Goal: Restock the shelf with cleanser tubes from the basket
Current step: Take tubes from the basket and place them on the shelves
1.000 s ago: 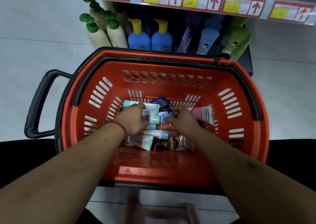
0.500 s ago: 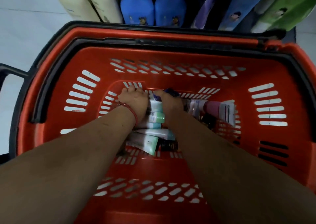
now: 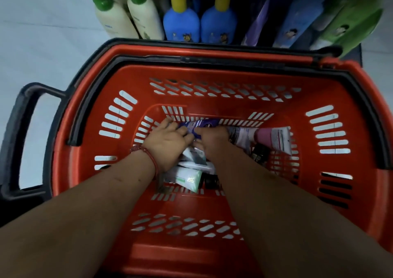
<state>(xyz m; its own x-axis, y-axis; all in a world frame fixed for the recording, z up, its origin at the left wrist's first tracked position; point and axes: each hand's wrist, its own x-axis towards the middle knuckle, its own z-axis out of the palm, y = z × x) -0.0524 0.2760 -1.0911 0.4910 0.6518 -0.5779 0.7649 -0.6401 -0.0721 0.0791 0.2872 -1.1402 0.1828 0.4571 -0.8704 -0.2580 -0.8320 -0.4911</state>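
Note:
A red basket (image 3: 212, 254) stands below me with a pile of cleanser tubes on its bottom. My left hand (image 3: 168, 141), a red bracelet at the wrist, reaches into the pile, fingers curled down over the tubes at the far end. Close beside it, my right hand (image 3: 210, 139) pinches a dark blue tube (image 3: 201, 124) lying across the far side of the pile. A white and green tube (image 3: 188, 179) shows below the hands, and a pink and white tube (image 3: 274, 138) lies to the right. My hands hide the tubes under them.
Behind the basket a low shelf holds cream pump bottles with green tops (image 3: 127, 16), two blue bottles with yellow pumps (image 3: 200, 24) and purple, blue and green pouches (image 3: 297, 18). A black handle (image 3: 19, 133) sticks out at the basket's left. The floor is pale tile.
Both hands have slid from the middle of the pile to its far end, closer together, and the right hand now has the dark blue tube. My head has dropped nearer the basket.

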